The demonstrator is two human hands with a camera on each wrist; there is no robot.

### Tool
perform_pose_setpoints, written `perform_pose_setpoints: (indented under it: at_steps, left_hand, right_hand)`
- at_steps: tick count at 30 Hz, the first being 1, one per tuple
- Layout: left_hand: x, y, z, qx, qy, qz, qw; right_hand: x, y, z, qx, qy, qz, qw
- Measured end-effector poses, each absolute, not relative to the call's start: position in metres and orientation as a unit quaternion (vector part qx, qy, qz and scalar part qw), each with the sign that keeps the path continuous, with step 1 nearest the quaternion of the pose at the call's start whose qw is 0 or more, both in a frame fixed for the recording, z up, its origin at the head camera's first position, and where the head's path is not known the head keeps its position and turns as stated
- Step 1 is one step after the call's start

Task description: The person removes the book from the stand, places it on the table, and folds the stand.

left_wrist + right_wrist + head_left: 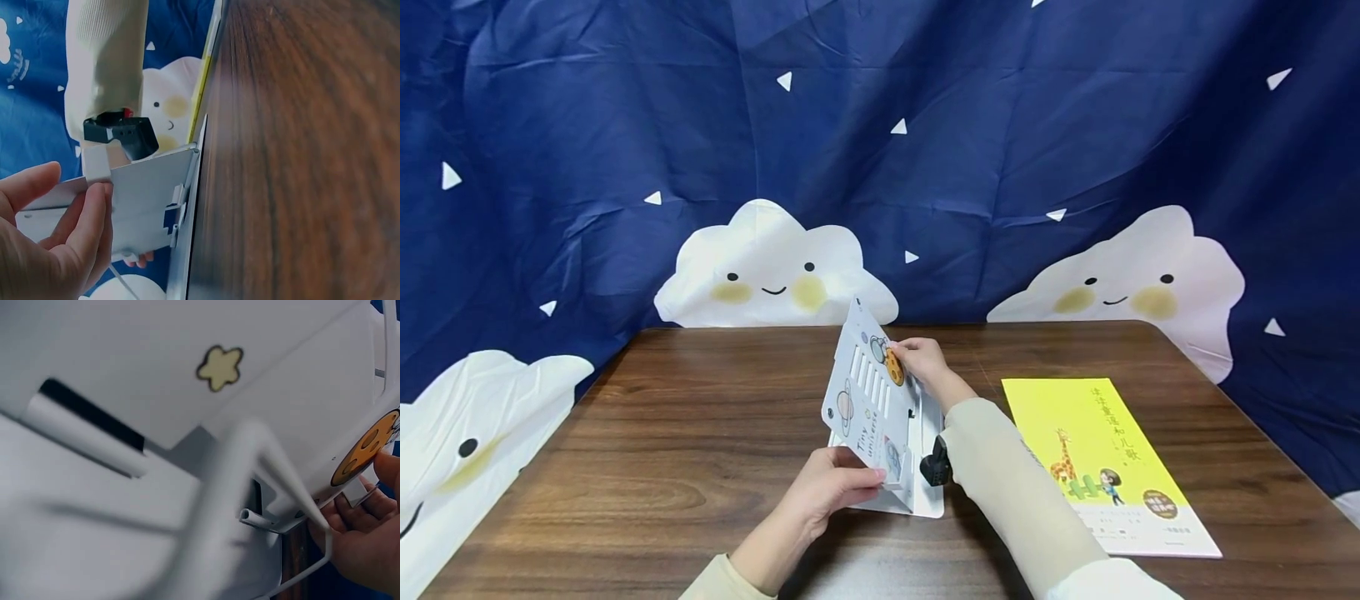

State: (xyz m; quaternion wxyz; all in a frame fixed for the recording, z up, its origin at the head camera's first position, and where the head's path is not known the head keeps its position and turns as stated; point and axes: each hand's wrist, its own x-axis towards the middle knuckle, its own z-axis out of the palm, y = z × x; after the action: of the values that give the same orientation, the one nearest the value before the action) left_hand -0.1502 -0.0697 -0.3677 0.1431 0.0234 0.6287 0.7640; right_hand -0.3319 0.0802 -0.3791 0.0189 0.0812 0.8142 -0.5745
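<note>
A white metal book stand [859, 421], printed with "Tiny universe" and planets, stands on the table with its panel tilted up from its base plate [931, 492]. My left hand [826, 492] pinches the panel's near lower corner. In the left wrist view, the left fingers [90, 219] hold the edge by a small white tab [97, 164]. At the panel's far side, my right hand [922, 360] grips the edge beside an orange cratered planet [365, 450], thumb on the printed face and fingers behind. A white wire support [215, 506] crosses the right wrist view, blurred.
A yellow picture book [1112, 467] lies flat on the brown wooden table [662, 458], right of my right forearm. A black wrist camera [935, 462] sits by the stand. Behind the table hangs a dark blue cloth [955, 167] with smiling clouds.
</note>
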Motion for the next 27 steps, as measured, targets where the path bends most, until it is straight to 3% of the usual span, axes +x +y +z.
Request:
perform_pose_setpoints:
  at_steps: [6, 11, 19, 27]
  left_hand:
    - [-0.147, -0.066, -0.366, 0.023, 0.636, 0.759, 0.138]
    - [-0.145, -0.065, -0.366, 0.034, 0.645, 0.752, 0.134]
    - [-0.146, -0.065, -0.369, 0.041, 0.644, 0.751, 0.137]
    - [-0.147, -0.067, -0.369, 0.051, 0.651, 0.744, 0.14]
  right_hand:
    - [-0.346, 0.079, -0.396, 0.071, 0.819, -0.569, 0.023]
    - [-0.325, 0.074, -0.374, 0.07, 0.811, -0.58, 0.037]
    - [-0.324, 0.073, -0.374, 0.061, 0.805, -0.589, 0.028]
    - [-0.362, 0.077, -0.42, 0.046, 0.825, -0.564, -0.002]
